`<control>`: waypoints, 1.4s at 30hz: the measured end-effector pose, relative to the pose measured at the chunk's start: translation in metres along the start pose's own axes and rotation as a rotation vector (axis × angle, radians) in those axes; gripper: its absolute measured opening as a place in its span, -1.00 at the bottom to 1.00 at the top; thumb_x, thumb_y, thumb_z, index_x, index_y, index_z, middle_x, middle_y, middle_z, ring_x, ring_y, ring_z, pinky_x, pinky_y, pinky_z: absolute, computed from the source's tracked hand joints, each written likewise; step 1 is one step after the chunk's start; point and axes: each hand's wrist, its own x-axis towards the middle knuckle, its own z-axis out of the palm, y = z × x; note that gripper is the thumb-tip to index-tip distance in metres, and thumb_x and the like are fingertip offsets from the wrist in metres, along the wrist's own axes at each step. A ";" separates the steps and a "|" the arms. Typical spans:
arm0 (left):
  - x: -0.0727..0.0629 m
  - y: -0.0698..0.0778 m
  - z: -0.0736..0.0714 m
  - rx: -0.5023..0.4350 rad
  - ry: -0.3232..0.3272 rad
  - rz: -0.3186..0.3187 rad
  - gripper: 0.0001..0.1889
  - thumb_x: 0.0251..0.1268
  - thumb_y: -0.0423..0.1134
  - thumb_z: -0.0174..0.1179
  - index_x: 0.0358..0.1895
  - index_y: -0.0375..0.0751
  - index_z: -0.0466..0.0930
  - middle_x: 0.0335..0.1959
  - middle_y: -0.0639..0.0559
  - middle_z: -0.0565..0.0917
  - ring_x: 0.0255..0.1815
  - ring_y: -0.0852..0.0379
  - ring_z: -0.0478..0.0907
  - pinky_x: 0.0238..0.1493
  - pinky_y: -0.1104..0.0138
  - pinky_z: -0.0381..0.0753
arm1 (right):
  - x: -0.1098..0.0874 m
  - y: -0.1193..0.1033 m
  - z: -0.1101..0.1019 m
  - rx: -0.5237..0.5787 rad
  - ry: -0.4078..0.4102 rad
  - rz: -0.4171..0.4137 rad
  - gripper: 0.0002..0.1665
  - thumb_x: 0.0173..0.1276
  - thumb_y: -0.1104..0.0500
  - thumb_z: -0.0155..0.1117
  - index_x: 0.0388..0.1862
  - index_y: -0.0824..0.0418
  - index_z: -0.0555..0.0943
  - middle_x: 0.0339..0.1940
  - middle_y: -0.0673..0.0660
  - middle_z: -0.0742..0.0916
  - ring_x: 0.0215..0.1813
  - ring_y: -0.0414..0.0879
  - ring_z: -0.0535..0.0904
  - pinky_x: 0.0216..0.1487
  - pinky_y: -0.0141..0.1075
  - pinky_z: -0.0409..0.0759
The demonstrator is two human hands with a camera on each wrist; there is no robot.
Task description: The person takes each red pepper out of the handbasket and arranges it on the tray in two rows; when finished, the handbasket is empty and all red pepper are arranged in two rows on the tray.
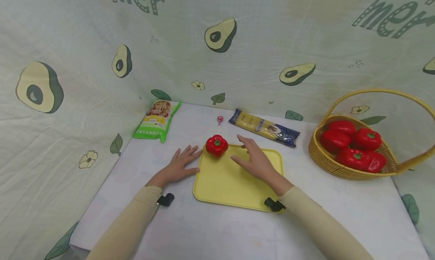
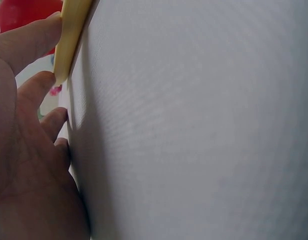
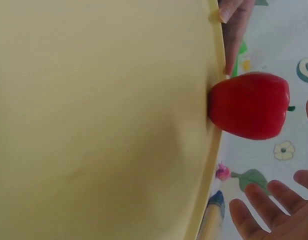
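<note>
A red bell pepper [image 1: 216,146] with a green stem stands upright in the far left corner of a yellow tray [image 1: 234,180]. My left hand [image 1: 179,165] lies on the table at the tray's left side, fingers spread, with thumb and index fingertips touching the rim. In the left wrist view, those fingertips meet the tray edge [image 2: 71,40]. Over the tray, right of the pepper, my right hand [image 1: 255,160] hovers with fingers apart and nothing in its grasp. The right wrist view shows a gap between its fingers and the pepper [image 3: 250,106].
A yellow wicker basket [image 1: 326,165] with several red peppers stands at the right. Behind the tray lie a pasta packet [image 1: 265,127] and a pink lollipop [image 1: 220,119]. A green food bag [image 1: 158,120] lies at the back left. Patterned cloth hangs behind the table.
</note>
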 end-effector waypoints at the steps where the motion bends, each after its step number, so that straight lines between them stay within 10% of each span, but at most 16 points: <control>1: 0.000 0.000 0.000 0.002 0.000 -0.001 -0.22 0.44 0.14 0.19 0.63 0.07 0.13 0.68 -0.01 0.00 0.69 -0.10 -0.30 0.57 -0.13 -0.51 | -0.002 0.001 -0.002 -0.003 0.003 0.000 -0.04 0.42 -0.26 0.30 0.65 -0.05 0.15 0.49 0.10 0.43 0.36 0.07 0.50 0.30 0.05 0.55; 42: 0.001 0.000 0.002 0.021 -0.010 -0.022 -0.20 0.43 0.15 0.20 0.64 0.10 0.10 0.68 0.01 -0.02 0.69 -0.07 -0.33 0.57 -0.12 -0.52 | -0.073 0.053 -0.079 -0.015 0.179 0.111 -0.22 0.52 0.01 0.27 0.58 0.19 0.24 0.43 0.32 0.43 0.33 0.25 0.46 0.27 0.23 0.50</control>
